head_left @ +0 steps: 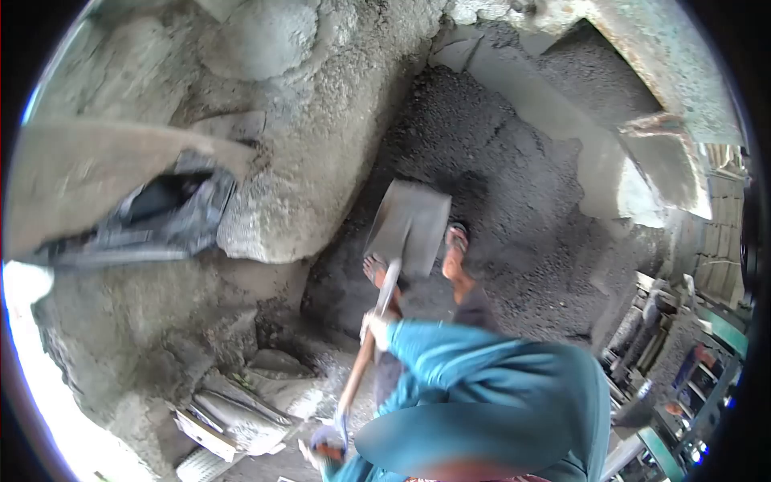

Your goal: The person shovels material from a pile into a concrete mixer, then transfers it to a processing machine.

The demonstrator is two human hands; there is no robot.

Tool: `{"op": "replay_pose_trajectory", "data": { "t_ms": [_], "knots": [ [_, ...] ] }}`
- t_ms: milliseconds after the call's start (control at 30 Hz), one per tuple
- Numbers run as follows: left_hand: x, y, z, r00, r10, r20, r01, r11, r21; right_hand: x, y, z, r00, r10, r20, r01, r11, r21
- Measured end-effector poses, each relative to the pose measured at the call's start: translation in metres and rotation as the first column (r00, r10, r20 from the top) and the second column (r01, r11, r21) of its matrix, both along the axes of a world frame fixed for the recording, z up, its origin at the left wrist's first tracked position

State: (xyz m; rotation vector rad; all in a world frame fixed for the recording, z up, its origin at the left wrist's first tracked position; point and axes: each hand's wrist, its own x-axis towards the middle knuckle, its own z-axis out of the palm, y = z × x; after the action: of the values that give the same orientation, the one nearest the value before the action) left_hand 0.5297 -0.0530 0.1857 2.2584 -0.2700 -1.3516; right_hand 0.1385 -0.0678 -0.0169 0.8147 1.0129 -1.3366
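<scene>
A shovel with a broad, flat metal blade (411, 225) lies across the view's middle, its blade over the dark gravelly ground between my sandalled feet. My right hand (375, 329) reaches across my body in a teal sleeve and is closed around the lower shaft, just above the blade socket. At the handle's top end, near the bottom edge, my left hand (328, 450) is wrapped at the bluish grip (341, 426); its fingers are partly hidden and blurred. No heap of material shows on the blade.
Dark loose gravel (514, 209) spreads ahead and to the right. A thick, rough concrete-crusted ledge (321, 145) runs along the left. Behind it sits a dark crumpled sheet (169, 209). Slabs (554, 112) edge the far right, and a metal rack with stacked pieces (675, 345) stands at right.
</scene>
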Motion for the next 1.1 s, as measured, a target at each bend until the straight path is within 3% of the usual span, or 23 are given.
{"op": "replay_pose_trajectory", "data": {
  "t_ms": [33,100,167,200,233,267,333,367,400,567,633,667,700,767,833,867,933,967,1000,1033,1067,1100],
  "knots": [
    [-0.01,-0.002,0.011,0.996,-0.007,0.09,0.007,1.0,0.001,0.044,-0.007,0.001,0.994,0.057,0.099,-0.061,0.997,0.044],
    [-0.035,-0.017,0.006,0.985,-0.02,0.17,0.026,0.999,-0.031,0.062,-0.036,0.036,0.935,0.09,0.343,-0.161,0.97,0.183],
    [-0.062,-0.034,-0.024,0.984,-0.048,0.17,0.067,0.992,-0.109,0.053,-0.054,0.005,0.955,0.071,0.288,-0.101,0.991,0.092],
    [-0.075,-0.046,-0.052,0.988,-0.079,0.135,0.105,0.975,-0.194,0.02,-0.072,-0.035,0.977,0.207,0.045,-0.212,0.968,0.137],
    [-0.095,-0.063,-0.084,0.99,-0.111,0.086,0.131,0.947,-0.292,-0.04,-0.084,-0.075,0.982,0.187,-0.02,-0.184,0.977,0.112],
    [-0.116,-0.072,-0.118,0.989,-0.146,0.038,0.15,0.917,-0.37,-0.134,-0.095,-0.128,0.993,0.098,0.062,-0.1,0.994,0.037],
    [-0.303,-0.115,-0.171,0.951,-0.234,-0.203,0.13,0.896,-0.425,-0.307,-0.114,-0.198,0.979,0.005,0.203,0.0,1.0,-0.026],
    [-0.324,-0.128,-0.186,0.924,-0.131,-0.359,0.004,0.942,-0.334,-0.325,-0.111,-0.23,0.995,-0.092,0.043,0.095,0.994,-0.057],
    [-0.334,-0.127,-0.182,0.945,-0.205,-0.256,0.107,0.93,-0.351,-0.33,-0.119,-0.232,0.995,-0.097,0.003,0.097,0.994,-0.056],
    [-0.324,-0.092,-0.161,0.976,-0.109,-0.188,0.056,0.962,-0.267,-0.29,-0.085,-0.209,0.99,-0.143,-0.015,0.143,0.986,0.085],
    [-0.321,-0.085,-0.146,0.976,-0.094,-0.195,0.044,0.968,-0.247,-0.28,-0.068,-0.192,0.97,-0.242,-0.009,0.242,0.97,-0.001],
    [-0.285,-0.086,-0.158,0.93,-0.161,-0.33,0.098,0.975,-0.199,-0.275,-0.058,-0.181,0.966,-0.259,0.011,0.258,0.966,0.017],
    [-0.23,-0.094,-0.206,0.971,0.029,-0.237,-0.089,0.965,-0.245,-0.274,-0.047,-0.168,0.96,-0.279,0.026,0.278,0.96,0.035],
    [-0.228,-0.099,-0.17,0.897,-0.133,-0.423,0.096,0.99,-0.108,-0.264,-0.01,-0.151,0.891,-0.448,0.081,0.454,0.888,-0.08],
    [-0.264,-0.1,-0.142,0.963,-0.192,-0.188,0.179,0.98,-0.085,-0.263,0.029,-0.116,0.869,-0.493,-0.046,0.493,0.87,-0.02],
    [-0.3,-0.099,-0.133,0.994,-0.051,-0.094,0.031,0.98,-0.199,-0.256,0.053,-0.129,0.866,-0.491,-0.098,0.495,0.868,0.028],
    [-0.289,-0.105,-0.132,0.902,-0.304,-0.306,0.309,0.95,-0.034,-0.256,0.105,-0.122,0.791,-0.604,-0.096,0.608,0.794,0.02],
    [-0.302,-0.108,-0.14,0.897,-0.375,-0.233,0.385,0.923,-0.002,-0.271,0.135,-0.084,0.778,-0.604,-0.175,0.62,0.782,0.055],
    [-0.33,-0.107,-0.134,0.854,-0.436,-0.283,0.465,0.884,0.045,-0.287,0.155,-0.034,0.702,-0.648,-0.296,0.706,0.688,0.167],
    [-0.357,-0.107,-0.125,0.804,-0.493,-0.331,0.547,0.832,0.088,-0.299,0.182,-0.026,0.668,-0.644,-0.373,0.74,0.628,0.241],
    [-0.382,-0.113,-0.138,0.802,-0.402,-0.442,0.522,0.831,0.192,-0.314,0.213,-0.002,0.567,-0.709,-0.419,0.812,0.565,0.144],
    [-0.403,-0.109,-0.156,0.659,-0.583,-0.475,0.688,0.722,0.069,-0.326,0.242,0.033,0.454,-0.765,-0.457,0.871,0.49,0.046]
  ]
}}
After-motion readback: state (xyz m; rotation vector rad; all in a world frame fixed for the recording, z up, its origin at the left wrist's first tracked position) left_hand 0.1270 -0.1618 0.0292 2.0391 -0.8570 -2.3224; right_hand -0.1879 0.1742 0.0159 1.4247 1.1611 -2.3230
